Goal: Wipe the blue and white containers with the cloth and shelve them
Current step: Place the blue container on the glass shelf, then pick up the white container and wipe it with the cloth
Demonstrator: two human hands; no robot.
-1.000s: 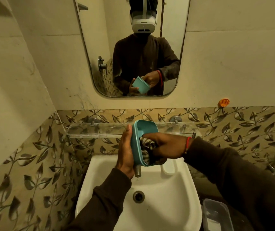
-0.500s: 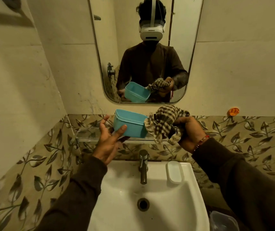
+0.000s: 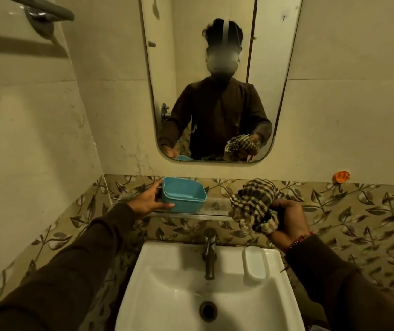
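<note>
The blue container [image 3: 184, 197] stands upright, mouth up, on the glass shelf [image 3: 215, 209] above the sink. My left hand [image 3: 148, 201] touches its left side, thumb at the lower front edge, fingers curled round the back. My right hand [image 3: 287, 223] is held to the right of the shelf, closed on a bunched checked cloth [image 3: 253, 206]. A white lid or container [image 3: 255, 263] lies flat on the sink's right ledge.
A white sink [image 3: 167, 278] with a metal tap [image 3: 209, 253] sits below the shelf. The mirror [image 3: 220, 77] hangs above it. An orange hook [image 3: 341, 176] is on the right wall, a towel bar [image 3: 47, 13] at top left.
The blue container went from being wiped inside over the sink, up to the shelf, where it stands now. My right hand pulled the cloth out and drew off to the right.
</note>
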